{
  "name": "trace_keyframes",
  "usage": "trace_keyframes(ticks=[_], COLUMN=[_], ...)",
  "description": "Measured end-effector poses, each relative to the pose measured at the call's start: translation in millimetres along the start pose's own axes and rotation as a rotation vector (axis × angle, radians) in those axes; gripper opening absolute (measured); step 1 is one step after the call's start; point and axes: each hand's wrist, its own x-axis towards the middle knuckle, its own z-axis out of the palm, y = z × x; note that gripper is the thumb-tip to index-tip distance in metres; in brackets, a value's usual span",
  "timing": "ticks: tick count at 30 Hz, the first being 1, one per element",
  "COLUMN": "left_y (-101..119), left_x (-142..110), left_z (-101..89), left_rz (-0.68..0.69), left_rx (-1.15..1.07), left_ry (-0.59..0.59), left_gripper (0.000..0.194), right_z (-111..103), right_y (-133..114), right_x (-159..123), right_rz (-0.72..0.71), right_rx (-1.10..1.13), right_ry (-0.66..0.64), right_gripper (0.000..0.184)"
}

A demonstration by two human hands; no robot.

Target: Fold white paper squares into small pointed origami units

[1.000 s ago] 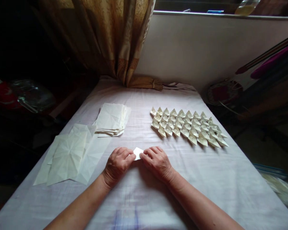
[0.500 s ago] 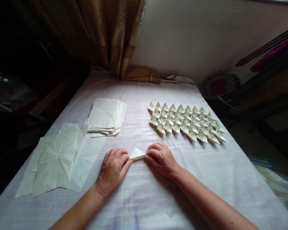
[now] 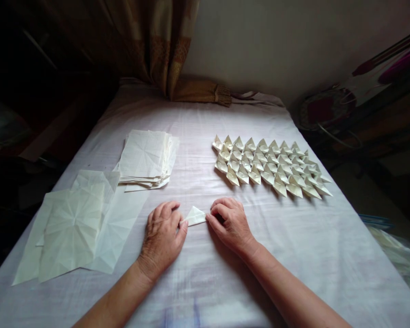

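Between my two hands, low over the cloth, is a small white folded paper boat (image 3: 195, 216), its pointed peak upward. My left hand (image 3: 164, 234) pinches its left end between thumb and fingers. At the right end my right hand (image 3: 230, 223) grips the paper with thumb and curled fingertips. The fingers hide both ends of the fold. To the right, beyond my right hand, several finished paper boats (image 3: 259, 159) stand packed in rows. On the left side lie loose creased paper sheets (image 3: 71, 223), with a neat stack of paper sheets (image 3: 143, 155) behind them.
A pale lilac cloth (image 3: 205, 282) covers the table. Along the far edge a gold-brown curtain (image 3: 171, 54) hangs and rests on the cloth, against a pale wall (image 3: 259, 50). Plastic-wrapped material (image 3: 396, 255) lies below the table's right edge.
The folded paper now shows its face flatter between my hands, and my fingers have shifted slightly at both ends. The whole view has tilted a little.
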Motion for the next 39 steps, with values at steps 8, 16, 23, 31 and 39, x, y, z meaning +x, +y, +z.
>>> trace_keyframes(ticks=[8,16,23,31,39], left_y=[-4,-1,1,-9,-16], left_x=[-1,1,2,-1,-5], left_z=[3.1,-0.5,-2.2,-3.6,-3.2], left_rz=[-0.012,-0.004,-0.008,-0.001,0.004], left_rx=[-0.019,-0.042,-0.033,-0.036,-0.039], left_ry=[0.014,-0.049,-0.053,-0.053,-0.033], left_gripper=[0.004,0.006,0.008,0.006,0.007], right_z=[-1,9,15,2,5], right_y=[-3,-28,-38,-12,-10], right_x=[-1,-2,-3,-10,-13], right_rz=[0.009,0.082,0.167,0.244,0.179], right_rx=[0.006,-0.128,-0.156,-0.134,-0.126], right_ry=[-0.003,-0.004,0.022,0.048,0.105], right_gripper=[0.008,0.006,0.013,0.01,0.003])
